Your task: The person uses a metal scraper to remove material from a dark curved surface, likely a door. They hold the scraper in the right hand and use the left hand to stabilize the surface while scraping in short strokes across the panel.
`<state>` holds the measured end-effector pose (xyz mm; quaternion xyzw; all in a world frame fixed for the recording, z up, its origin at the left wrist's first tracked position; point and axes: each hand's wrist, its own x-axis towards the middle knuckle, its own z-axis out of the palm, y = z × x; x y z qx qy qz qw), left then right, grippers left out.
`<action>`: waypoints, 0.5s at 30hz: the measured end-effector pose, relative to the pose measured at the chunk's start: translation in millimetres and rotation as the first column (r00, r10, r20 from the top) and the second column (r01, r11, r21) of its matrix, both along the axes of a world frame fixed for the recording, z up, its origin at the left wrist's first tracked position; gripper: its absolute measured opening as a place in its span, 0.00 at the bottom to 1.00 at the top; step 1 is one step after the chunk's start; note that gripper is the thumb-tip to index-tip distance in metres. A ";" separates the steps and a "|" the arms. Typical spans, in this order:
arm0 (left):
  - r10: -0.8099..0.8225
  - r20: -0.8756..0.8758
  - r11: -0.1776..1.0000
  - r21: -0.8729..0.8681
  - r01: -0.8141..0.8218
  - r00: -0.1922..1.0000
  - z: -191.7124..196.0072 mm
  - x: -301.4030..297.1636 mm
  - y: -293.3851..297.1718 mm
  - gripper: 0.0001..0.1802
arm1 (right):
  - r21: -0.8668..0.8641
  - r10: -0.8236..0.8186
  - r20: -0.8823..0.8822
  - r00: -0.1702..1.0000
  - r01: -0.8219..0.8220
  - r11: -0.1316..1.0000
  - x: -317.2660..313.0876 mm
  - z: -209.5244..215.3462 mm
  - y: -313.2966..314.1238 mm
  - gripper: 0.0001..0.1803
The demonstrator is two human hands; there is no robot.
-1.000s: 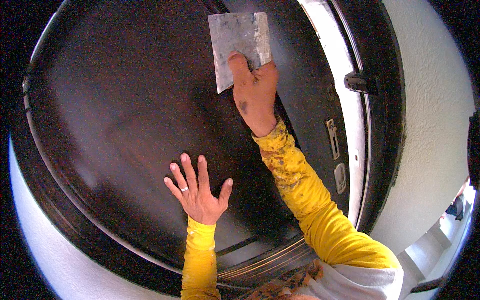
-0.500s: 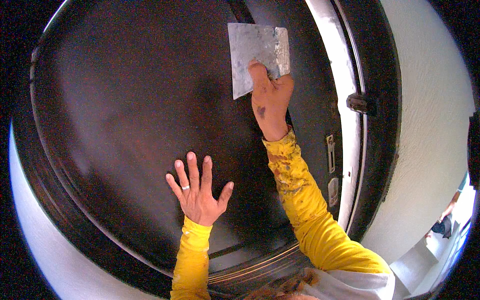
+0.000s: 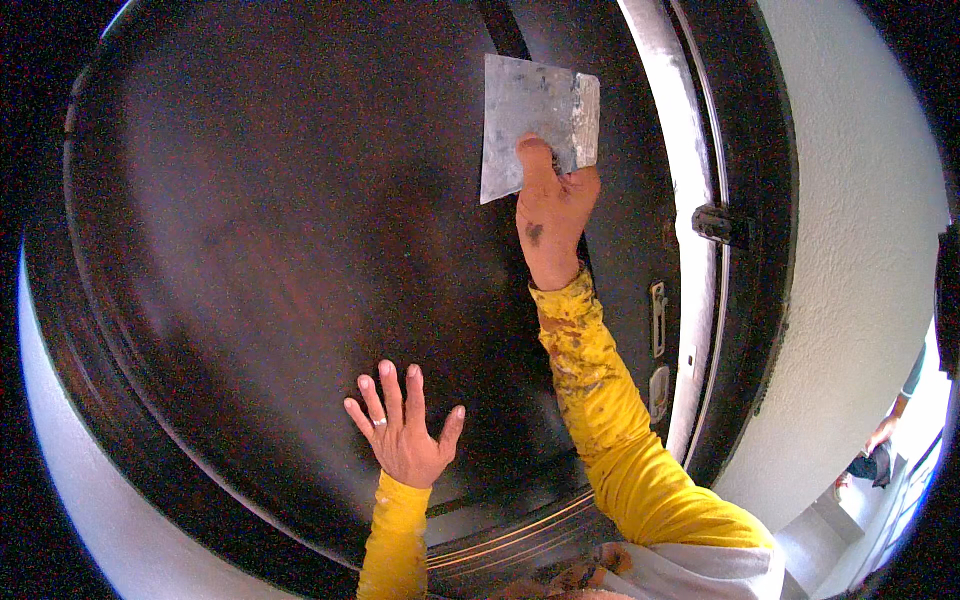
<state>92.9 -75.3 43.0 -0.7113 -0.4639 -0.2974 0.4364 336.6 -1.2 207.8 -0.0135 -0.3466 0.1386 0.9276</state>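
Observation:
A dark brown door (image 3: 260, 250) fills most of the view. My right hand (image 3: 558, 215) grips a wide metal scraper (image 3: 530, 105) with the thumb pressed on its blade. The blade is grey and smeared, with a pale crusted strip along its right side; the hand hides part of it. It lies close to the door's upper right part, beside a dark vertical strip (image 3: 508, 28). My left hand (image 3: 405, 425) is spread lower down against the door, fingers apart, a ring on one finger. Both sleeves are yellow, the right one heavily stained.
Right of the door are a lock plate (image 3: 658, 320), a bright gap (image 3: 690, 170) along its edge and a dark frame (image 3: 765, 250) with a latch fitting (image 3: 715, 222). Beyond stands a pale wall (image 3: 850, 220). Another person (image 3: 880, 440) is partly visible at the far right, near steps.
My right hand and the scraper have shifted slightly right and down in view. My left hand now appears lower and a little further right, still spread.

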 end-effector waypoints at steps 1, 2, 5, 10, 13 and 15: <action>0.001 -0.015 1.000 0.019 -0.001 1.000 -4.6 -5.4 -4.2 0.45 | 0.015 0.017 -0.016 1.000 -0.016 1.000 -2.6 -2.2 -2.1 0.03; 0.003 -0.065 0.998 0.057 0.001 0.998 -5.9 -11.2 -7.8 0.46 | 0.030 0.033 -0.033 0.999 -0.032 0.999 -5.4 -2.7 -5.5 0.03; 0.030 -0.012 0.998 -0.060 -0.031 0.999 -7.4 -24.6 -10.1 0.46 | -0.048 -0.001 -0.014 1.000 0.001 0.999 -6.1 -4.4 -14.3 0.01; 0.009 -0.046 1.000 -0.020 -0.010 0.999 -9.1 -23.2 -3.3 0.47 | -0.190 -0.004 0.077 0.997 0.019 0.982 -5.8 -18.1 -28.0 0.02; 0.015 -0.046 0.999 -0.027 -0.016 0.999 -9.6 -22.6 1.0 0.47 | -0.120 0.027 0.059 0.998 -0.019 0.993 -11.4 -22.6 -25.5 0.02; -0.018 -0.025 1.000 -0.017 0.018 1.000 -10.5 -24.9 3.5 0.46 | -0.036 0.035 0.035 0.999 -0.033 0.999 -16.1 -23.3 -21.2 0.03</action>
